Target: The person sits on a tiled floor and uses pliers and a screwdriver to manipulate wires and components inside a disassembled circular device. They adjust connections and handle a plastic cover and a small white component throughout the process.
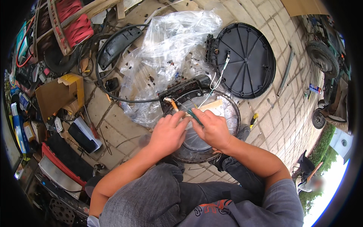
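Note:
My right hand (pixel 210 130) grips a green-handled tool (pixel 194 114), perhaps pliers, over a round metal housing (pixel 230 109) with a clear disc inside. Just left of it, my left hand (pixel 167 134) has its fingers curled near the tool's tip; what they pinch is hidden. Thin wires rise there toward a black connector block (pixel 180 88) on the housing's far edge. An orange tube (pixel 174 105) with a whitish end lies against the block, beside my fingers. White wires (pixel 220 75) run to a black ribbed round cover (pixel 245 60) at the back right.
Crumpled clear plastic (pixel 166 41), a cable (pixel 124 100), a cardboard box (pixel 58 94) and clutter lie left and behind. To the right are a metal bar (pixel 287 64), a yellow-handled tool (pixel 254 120), a wheeled vehicle (pixel 323 56) and another person (pixel 310 181).

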Action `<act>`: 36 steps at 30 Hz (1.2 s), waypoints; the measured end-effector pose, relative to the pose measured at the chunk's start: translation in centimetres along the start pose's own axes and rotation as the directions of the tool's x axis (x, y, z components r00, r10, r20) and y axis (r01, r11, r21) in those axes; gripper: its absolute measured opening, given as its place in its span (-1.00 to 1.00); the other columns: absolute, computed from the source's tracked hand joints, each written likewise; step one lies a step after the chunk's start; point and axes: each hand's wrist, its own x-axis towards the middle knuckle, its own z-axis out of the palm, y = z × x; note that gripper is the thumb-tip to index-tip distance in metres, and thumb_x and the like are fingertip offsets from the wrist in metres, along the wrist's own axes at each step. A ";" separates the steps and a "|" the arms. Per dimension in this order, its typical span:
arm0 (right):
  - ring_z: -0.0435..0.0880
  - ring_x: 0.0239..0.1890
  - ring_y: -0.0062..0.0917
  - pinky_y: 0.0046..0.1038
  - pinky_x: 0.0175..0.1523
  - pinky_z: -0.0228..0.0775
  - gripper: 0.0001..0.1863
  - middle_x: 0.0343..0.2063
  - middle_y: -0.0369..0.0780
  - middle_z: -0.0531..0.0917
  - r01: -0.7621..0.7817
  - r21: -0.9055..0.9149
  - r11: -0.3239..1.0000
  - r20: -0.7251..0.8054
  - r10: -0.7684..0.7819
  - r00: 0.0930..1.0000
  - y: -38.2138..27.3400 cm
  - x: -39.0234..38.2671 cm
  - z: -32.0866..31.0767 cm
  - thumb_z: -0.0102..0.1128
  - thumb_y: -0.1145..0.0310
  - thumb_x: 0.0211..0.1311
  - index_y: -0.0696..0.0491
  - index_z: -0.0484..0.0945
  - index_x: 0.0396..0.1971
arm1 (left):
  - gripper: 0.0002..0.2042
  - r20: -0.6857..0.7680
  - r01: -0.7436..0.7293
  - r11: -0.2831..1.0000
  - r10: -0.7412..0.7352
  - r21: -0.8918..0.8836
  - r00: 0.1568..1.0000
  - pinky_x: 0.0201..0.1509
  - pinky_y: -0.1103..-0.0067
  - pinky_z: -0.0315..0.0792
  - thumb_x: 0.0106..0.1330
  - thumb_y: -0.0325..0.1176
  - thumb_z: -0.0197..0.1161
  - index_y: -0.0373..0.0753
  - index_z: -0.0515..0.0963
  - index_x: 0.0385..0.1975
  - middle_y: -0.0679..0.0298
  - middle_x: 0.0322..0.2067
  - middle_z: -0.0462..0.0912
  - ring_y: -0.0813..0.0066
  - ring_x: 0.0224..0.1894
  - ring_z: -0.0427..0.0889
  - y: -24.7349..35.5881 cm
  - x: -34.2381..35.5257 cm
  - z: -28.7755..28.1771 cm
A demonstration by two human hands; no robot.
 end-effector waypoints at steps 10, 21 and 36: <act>0.67 -0.50 -0.20 -0.25 -0.40 0.53 -0.70 -0.44 -0.13 0.69 -0.046 0.163 0.986 -0.051 0.055 0.997 0.7 1.2 -0.6 0.38 0.34 0.15 0.06 0.66 -0.11 | -0.47 0.020 0.009 1.000 -0.009 -0.004 1.000 -0.03 0.33 0.42 0.07 -0.44 0.36 -0.25 0.50 0.13 0.14 0.07 0.48 0.15 -0.06 0.53 0.1 0.0 -0.1; 0.73 -0.37 -0.22 -0.32 -0.24 0.57 -0.71 -0.32 -0.06 0.74 -0.404 0.285 0.869 0.347 0.299 0.889 2.2 5.0 -3.0 0.37 0.32 0.17 0.08 0.69 -0.12 | -0.47 0.016 0.008 1.000 -0.008 -0.006 1.000 -0.05 0.32 0.42 0.06 -0.44 0.37 -0.23 0.49 0.12 0.15 0.07 0.47 0.16 -0.07 0.53 0.0 0.1 -0.2; 0.72 -0.29 -0.12 -0.25 -0.17 0.56 -0.74 -0.31 -0.04 0.74 -0.101 0.209 0.973 0.175 0.064 0.982 1.5 4.6 -2.9 0.35 0.32 0.18 0.08 0.68 -0.16 | -0.48 0.016 0.016 1.000 -0.016 -0.014 1.000 -0.06 0.32 0.41 0.07 -0.43 0.37 -0.21 0.49 0.11 0.16 0.06 0.46 0.16 -0.08 0.52 -0.1 0.2 -0.1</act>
